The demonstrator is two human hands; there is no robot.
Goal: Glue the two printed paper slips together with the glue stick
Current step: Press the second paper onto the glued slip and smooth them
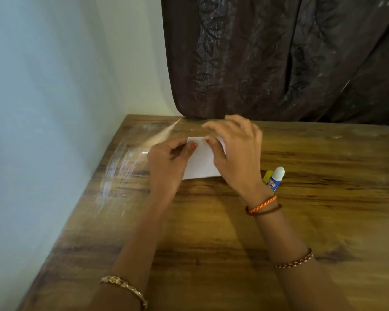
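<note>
A white paper slip (201,162) is held just above the wooden table (211,221), its blank side toward me; I cannot tell whether it is one slip or two stacked. My left hand (166,162) pinches its left edge between thumb and fingers. My right hand (236,153) covers its right side, thumb on the top edge and fingers spread above. The glue stick (276,178), blue and white with its white tip uncapped, lies on the table just right of my right wrist. A yellow cap (267,175) lies beside it.
A pale wall runs along the table's left edge. A dark brown curtain (279,57) hangs behind the far edge. Glare streaks mark the table's left part.
</note>
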